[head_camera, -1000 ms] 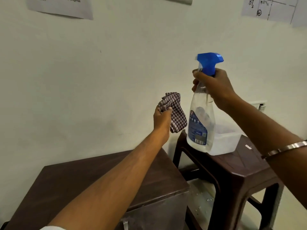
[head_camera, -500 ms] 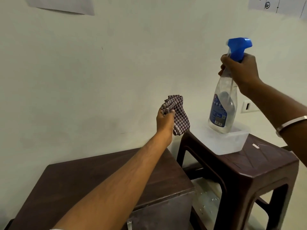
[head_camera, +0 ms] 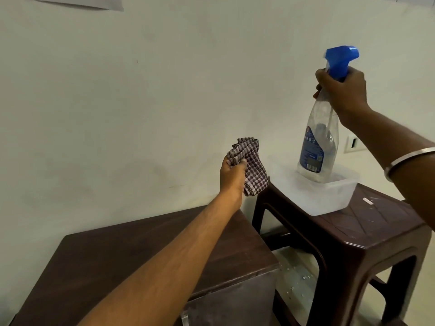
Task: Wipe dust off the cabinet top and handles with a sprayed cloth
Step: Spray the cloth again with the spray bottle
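Above the cabinet [head_camera: 98,260] — cloth [head_camera: 251,165] bunched in left hand [head_camera: 231,175].

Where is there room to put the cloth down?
The cabinet top is bare left of the left arm. The stool has a bare patch in front of the tub. The tub's end is crowded: the right hand holds the bottle in it.

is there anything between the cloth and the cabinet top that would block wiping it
Nothing visible does. The checked cloth is bunched in the left hand, raised above the far right corner of the bare cabinet top; only the person's own left forearm crosses over it.
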Available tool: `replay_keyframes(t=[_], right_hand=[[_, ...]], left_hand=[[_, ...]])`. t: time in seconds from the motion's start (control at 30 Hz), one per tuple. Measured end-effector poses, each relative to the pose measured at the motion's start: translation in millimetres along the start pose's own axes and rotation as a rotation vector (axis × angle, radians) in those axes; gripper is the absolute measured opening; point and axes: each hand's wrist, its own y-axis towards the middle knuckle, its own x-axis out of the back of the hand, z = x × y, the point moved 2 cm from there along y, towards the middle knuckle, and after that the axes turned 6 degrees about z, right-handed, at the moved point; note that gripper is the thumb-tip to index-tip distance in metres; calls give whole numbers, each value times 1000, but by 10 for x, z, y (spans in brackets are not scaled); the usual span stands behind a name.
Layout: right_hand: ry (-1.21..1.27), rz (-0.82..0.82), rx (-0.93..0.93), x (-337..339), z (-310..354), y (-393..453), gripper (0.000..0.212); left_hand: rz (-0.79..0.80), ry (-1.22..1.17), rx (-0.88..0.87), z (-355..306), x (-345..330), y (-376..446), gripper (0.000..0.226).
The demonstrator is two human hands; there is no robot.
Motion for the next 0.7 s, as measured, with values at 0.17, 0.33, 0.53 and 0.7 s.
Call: replay_keyframes(t=[0.17, 0.33, 0.53, 0.7], right_hand=[[-53, -27, 19, 32, -65, 31, 31], [-125, 30, -42, -69, -375, -93, 43], [-120, 95, -139, -103, -716, -242, 44], [-79, 104, -203, -90, -902, -366, 48]], left_hand=[[-10, -14, 2, 30, 42, 16, 24], [-6, -7, 15, 77, 61, 11, 24], [-12, -3, 19, 133, 120, 14, 24], [-11, -18, 35, 166, 144, 7, 24]])
